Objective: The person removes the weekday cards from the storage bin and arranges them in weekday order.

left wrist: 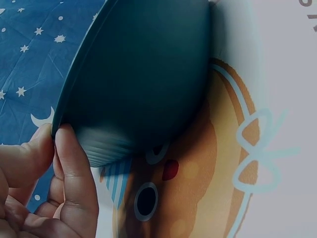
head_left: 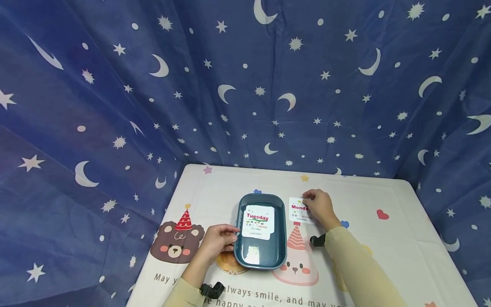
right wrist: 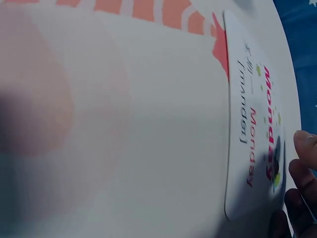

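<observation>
My left hand [head_left: 220, 243] pinches the left rim of a dark teal rectangular tray [head_left: 266, 258]. In the left wrist view, thumb and fingers meet on the edge of the tray [left wrist: 133, 74]. Inside the tray lies a white card printed "Tuesday" [head_left: 258, 215], with the lower edge of another card showing beneath it. To the right of the tray, a white "Monday" card [head_left: 297, 209] lies face up on the table. My right hand [head_left: 320, 207] is at its upper right corner. In the right wrist view, the fingertips [right wrist: 304, 144] are beside the edge of the Monday card [right wrist: 250, 134].
The tablecloth [head_left: 360, 209] is white with cartoon animals, hearts and printed words. A dark blue curtain [head_left: 245, 106] with moons and stars hangs behind and beside the table. Each wrist wears a black band, such as the left one [head_left: 212, 291].
</observation>
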`<state>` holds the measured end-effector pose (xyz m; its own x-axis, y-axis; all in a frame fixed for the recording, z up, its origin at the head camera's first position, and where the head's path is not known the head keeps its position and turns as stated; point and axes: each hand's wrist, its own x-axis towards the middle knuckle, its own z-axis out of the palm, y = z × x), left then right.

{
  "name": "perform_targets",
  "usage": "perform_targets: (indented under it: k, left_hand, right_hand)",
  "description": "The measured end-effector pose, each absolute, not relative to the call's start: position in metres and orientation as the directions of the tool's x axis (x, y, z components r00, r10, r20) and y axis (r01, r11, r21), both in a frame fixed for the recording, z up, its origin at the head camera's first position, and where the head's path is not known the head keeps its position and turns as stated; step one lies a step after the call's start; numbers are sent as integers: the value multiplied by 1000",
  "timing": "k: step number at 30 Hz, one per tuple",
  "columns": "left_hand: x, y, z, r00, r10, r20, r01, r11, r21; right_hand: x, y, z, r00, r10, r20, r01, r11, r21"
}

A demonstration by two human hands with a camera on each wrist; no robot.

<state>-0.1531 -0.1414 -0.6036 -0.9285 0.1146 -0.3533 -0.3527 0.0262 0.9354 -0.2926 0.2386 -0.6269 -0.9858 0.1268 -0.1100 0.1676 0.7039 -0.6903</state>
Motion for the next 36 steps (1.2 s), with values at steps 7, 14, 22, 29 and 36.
perform_targets:
  k: [7, 14, 22, 29, 36]
  left_hand:
    - [-154, -141, -605, -928, 113, -355, -353, 40, 935]
    - [-155, -141, -604, -928, 105, -358, -356, 38, 934]
    - [-153, -140, -604, -926, 103, -362, -360, 43, 932]
    - [-155, -142, -609, -928, 105, -356, -354, 37, 934]
    - [-155, -142, -611, -930, 110, -350, -349, 31, 937]
  right_hand:
    - [-288, 253, -620, -983, 142, -119, 185, 680, -710]
    - [-285, 267, -612, -980, 153, -124, 196, 669, -717]
    - [-275, 265, -594, -989, 109, -98, 146, 677, -721]
    - [-268, 246, -579, -999, 32, -22, 38, 721, -692]
    - [-260, 221, -566, -998, -30, 53, -57, 786, -616]
